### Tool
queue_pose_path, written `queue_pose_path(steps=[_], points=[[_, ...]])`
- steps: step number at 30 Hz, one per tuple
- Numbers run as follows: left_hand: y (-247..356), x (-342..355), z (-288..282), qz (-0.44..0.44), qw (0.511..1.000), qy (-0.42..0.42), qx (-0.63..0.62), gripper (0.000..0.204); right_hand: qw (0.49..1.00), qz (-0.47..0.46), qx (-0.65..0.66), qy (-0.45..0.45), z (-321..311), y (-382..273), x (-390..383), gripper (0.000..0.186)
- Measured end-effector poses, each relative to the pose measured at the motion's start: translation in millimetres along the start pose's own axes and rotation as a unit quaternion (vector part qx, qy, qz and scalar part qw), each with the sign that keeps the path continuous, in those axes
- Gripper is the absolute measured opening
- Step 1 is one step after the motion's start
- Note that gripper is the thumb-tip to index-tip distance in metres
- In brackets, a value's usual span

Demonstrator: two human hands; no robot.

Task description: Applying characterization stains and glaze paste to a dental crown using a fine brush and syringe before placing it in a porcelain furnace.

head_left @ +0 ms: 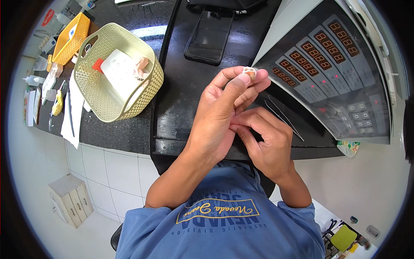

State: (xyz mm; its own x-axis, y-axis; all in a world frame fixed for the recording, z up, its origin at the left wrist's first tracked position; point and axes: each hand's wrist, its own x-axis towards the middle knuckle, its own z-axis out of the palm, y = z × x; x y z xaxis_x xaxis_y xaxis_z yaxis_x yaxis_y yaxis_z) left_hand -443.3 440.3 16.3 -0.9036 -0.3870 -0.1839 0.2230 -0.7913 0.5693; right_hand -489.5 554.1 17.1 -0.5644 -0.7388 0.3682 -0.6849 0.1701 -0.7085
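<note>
Raised over the black work surface, my left hand (220, 108) pinches a small white and orange-brown piece (249, 72) between thumb and fingertips. The piece is rounded and looks tooth-like, but is too small to name surely. My right hand (269, 142) sits just below and to the right, its thumb and forefinger pressed together against the left palm. Whatever the right fingertips hold, if anything, is hidden. Beyond the right hand, a pair of thin metal tweezers (284, 116) lies on the black surface next to the machine.
A grey machine with red digital displays (336, 73) stands close on the right. Behind my hands lies a black phone (210, 36). To the left are a cream woven-pattern basket (146, 97) with papers and a yellow basket (64, 45). The counter's front edge (172, 149) runs before me.
</note>
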Motion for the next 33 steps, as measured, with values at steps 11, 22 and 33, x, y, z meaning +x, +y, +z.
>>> queue_pose_path(steps=[11, 22, 33], points=[[4.2, 2.5, -5.3, -0.016, 1.000, 0.008, -0.018, 0.025, 0.999, -0.034, -0.005, -0.010, 3.0, 7.3, 2.8, 0.017], [9.4, 6.7, -6.5, -0.057, 0.998, 0.003, -0.017, 0.026, 0.996, -0.077, -0.041, 0.002, 7.4, 10.3, 3.3, 0.016], [3.6, 6.3, -4.1, 0.048, 0.999, -0.016, -0.012, 0.021, 0.989, 0.066, 0.132, 0.004, 6.0, 8.4, 1.1, 0.014]])
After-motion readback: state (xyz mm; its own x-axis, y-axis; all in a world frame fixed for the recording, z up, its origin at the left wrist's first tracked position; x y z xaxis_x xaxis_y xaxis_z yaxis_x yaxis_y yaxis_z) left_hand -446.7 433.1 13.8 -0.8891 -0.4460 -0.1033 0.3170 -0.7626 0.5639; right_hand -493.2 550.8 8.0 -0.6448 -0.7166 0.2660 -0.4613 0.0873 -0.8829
